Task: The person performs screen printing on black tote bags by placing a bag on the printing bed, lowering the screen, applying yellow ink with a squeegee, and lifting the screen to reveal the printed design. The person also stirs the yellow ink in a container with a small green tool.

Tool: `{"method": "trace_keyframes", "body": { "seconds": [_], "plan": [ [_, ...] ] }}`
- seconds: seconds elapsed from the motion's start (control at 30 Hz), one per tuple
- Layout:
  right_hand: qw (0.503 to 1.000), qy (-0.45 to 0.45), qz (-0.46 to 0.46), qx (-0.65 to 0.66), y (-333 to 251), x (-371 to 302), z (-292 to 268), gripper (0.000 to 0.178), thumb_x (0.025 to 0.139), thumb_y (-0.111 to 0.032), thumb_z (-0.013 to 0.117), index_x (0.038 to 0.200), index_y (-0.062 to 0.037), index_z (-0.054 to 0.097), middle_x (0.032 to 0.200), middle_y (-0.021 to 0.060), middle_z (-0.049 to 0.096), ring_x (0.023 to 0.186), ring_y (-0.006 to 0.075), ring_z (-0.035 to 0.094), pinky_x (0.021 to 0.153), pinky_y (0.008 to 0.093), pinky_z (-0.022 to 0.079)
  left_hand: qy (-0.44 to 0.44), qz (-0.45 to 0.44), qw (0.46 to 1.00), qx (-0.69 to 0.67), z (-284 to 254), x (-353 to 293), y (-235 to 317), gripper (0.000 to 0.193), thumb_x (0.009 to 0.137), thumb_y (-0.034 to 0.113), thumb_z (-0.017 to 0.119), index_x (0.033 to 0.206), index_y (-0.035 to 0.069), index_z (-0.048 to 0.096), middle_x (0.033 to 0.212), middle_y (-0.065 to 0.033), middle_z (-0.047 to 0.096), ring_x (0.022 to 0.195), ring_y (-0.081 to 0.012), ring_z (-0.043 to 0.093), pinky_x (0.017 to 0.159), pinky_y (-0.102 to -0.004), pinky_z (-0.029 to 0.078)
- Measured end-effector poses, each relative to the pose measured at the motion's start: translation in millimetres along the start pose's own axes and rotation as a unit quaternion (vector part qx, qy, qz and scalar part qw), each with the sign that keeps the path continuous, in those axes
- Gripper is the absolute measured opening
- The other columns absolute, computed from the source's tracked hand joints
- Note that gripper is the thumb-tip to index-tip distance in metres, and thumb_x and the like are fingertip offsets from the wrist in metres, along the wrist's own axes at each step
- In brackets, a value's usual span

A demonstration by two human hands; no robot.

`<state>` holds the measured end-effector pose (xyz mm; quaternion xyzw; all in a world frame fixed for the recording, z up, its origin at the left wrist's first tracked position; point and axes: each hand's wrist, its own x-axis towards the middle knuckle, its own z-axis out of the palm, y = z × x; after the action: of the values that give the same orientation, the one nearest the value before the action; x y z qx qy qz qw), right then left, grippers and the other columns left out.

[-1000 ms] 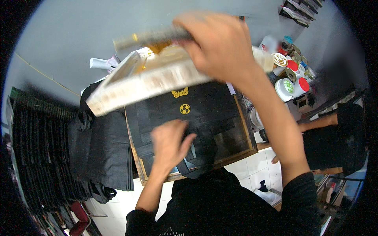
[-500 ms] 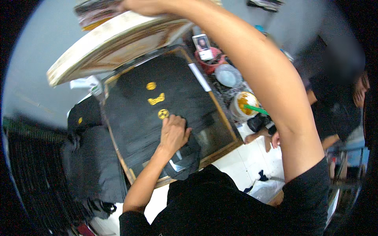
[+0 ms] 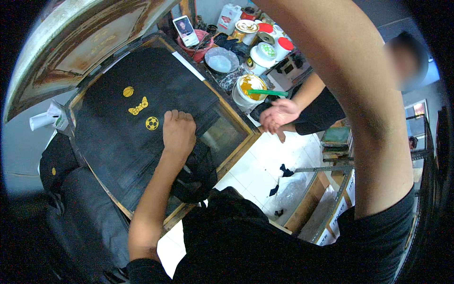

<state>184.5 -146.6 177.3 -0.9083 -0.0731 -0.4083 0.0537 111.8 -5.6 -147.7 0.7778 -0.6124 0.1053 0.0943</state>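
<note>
My left hand [image 3: 179, 131] is closed like a fist on the black cloth [image 3: 109, 156], just right of its yellow football print. The cloth lies over a wooden-edged board [image 3: 231, 158] and carries three yellow prints in a row: a basketball, a game controller and a football. Below my wrist the cloth is bunched in folds. My right arm [image 3: 364, 80] reaches up across the right side and leaves at the top edge, its hand out of sight. A printing screen [image 3: 80, 52] with a pale frame stands tilted up over the far left.
Along the board's right are an ink tub [image 3: 246, 102] with a green handle, a clear bowl [image 3: 222, 60], a phone [image 3: 186, 31] on a red basket and several pots. A co-worker's hand [image 3: 280, 115] reaches in at right. More black cloth [image 3: 90, 213] hangs left.
The view has swung right, bringing more pots and the co-worker's outstretched hand into sight. My right hand has left the picture. My left hand's fingers are now more curled, and the cloth more bunched.
</note>
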Motion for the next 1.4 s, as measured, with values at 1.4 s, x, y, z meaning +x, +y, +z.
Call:
{"method": "trace_keyframes", "body": {
  "seconds": [1.4],
  "plan": [
    [1.000,-0.013,-0.003,0.026,25,57,10,0.027,0.080,-0.015,0.062,0.099,0.0009,0.073,0.099,0.0305,0.070,0.097,0.0471,0.067,0.088,0.0519,0.053,0.056,-0.346,0.934,-0.068,43,109,-235,0.038,0.095,0.029,0.067,0.126,0.007,0.066,0.137,-0.0157,0.056,0.131,-0.0394,0.046,0.105,-0.0580,0.034]
  ]
}}
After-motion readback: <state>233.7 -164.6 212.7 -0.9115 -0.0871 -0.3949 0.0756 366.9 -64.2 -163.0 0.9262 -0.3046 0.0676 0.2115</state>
